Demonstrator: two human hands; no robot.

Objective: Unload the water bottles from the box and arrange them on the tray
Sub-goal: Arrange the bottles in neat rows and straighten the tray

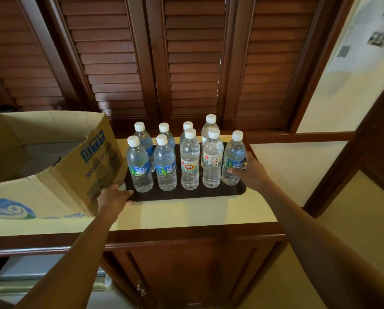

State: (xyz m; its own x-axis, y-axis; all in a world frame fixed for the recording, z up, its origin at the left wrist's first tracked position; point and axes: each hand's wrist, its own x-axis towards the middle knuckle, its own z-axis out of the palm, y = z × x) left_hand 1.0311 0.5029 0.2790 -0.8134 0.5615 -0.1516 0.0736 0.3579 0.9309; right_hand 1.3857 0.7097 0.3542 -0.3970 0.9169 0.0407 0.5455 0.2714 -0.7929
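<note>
Nine water bottles (pixel 165 162) stand upright on the dark tray (pixel 186 194); the right hand (pixel 251 172) grasps the rightmost bottle (pixel 233 158); the left hand (pixel 115 198) grips the tray's near-left corner, the cardboard box (pixel 52 166) just left of it.

Cardboard box (pixel 52 166), side panel: "500ml x 24". Front bottles, blue labels (pixel 139 171): "Waig". Centre bottle, white label (pixel 189 167): "Q1". Remaining label print too small to read.
</note>
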